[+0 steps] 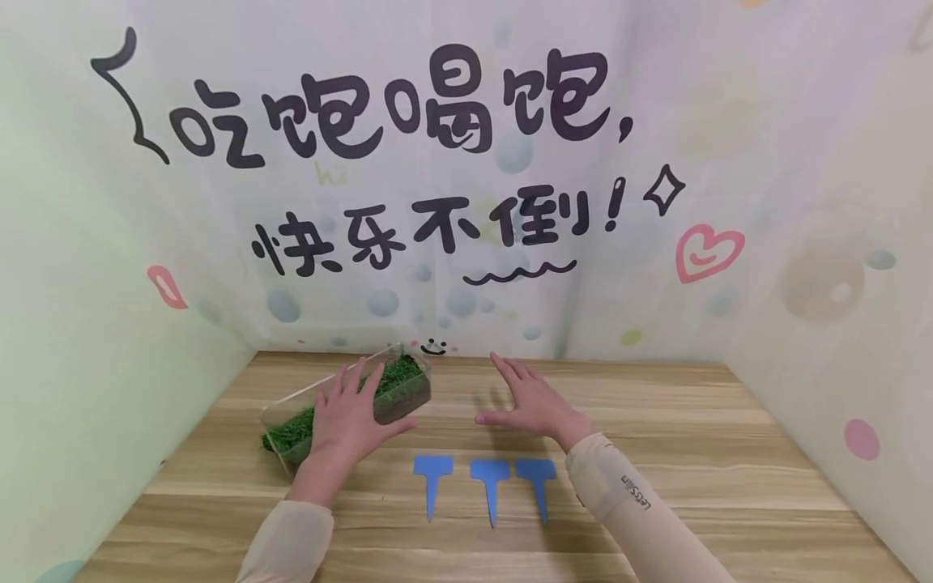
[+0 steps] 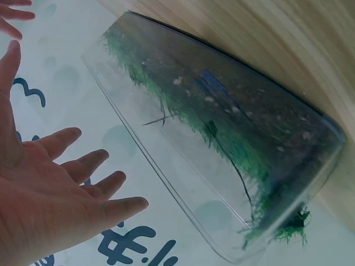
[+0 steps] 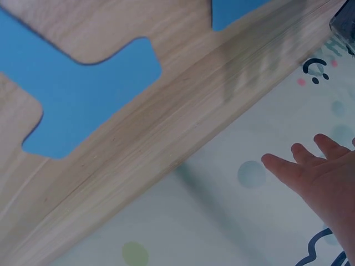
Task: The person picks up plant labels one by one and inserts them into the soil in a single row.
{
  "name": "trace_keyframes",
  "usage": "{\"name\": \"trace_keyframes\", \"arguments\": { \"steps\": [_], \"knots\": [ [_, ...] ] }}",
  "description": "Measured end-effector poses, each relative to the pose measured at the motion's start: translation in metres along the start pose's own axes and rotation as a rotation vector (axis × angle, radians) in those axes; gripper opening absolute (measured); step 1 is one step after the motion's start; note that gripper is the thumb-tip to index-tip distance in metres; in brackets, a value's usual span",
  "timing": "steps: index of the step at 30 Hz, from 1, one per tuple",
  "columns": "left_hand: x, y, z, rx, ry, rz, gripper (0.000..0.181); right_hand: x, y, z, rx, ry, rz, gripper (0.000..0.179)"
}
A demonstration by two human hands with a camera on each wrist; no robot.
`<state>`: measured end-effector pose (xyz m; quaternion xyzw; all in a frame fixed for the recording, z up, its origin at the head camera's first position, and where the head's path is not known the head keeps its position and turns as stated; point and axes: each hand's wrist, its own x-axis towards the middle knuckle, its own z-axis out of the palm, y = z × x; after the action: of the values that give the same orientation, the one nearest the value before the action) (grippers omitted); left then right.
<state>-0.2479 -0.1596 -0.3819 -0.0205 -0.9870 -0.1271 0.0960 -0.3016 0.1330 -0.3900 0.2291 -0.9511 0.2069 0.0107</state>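
Observation:
A clear plastic box with dark soil and green artificial grass stands at the back left of the table. My left hand is in front of it in the head view, fingers spread. The left wrist view shows that hand apart from the box, holding nothing. My right hand hovers farther right with its fingers extended and nothing in them. Nearer me, three blue T-shaped plant labels lie in a row: a left label, a middle label and a right label.
The wood-grain table ends at a white back curtain printed with black lettering. More pale curtain closes off the right side, and another stretch the left. A tuft of grass pokes out at the box's end.

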Motion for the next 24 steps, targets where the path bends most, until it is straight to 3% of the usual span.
{"name": "trace_keyframes", "arguments": {
  "steps": [17, 24],
  "knots": [
    [-0.013, -0.028, -0.01, 0.02, 0.041, -0.022, 0.102, 0.001, 0.002, 0.003, 0.089, -0.035, 0.029, 0.108],
    [-0.019, -0.039, -0.016, -0.005, 0.021, -0.063, 0.099, 0.003, 0.004, 0.005, 0.136, -0.038, 0.019, 0.107]
  ]
}}
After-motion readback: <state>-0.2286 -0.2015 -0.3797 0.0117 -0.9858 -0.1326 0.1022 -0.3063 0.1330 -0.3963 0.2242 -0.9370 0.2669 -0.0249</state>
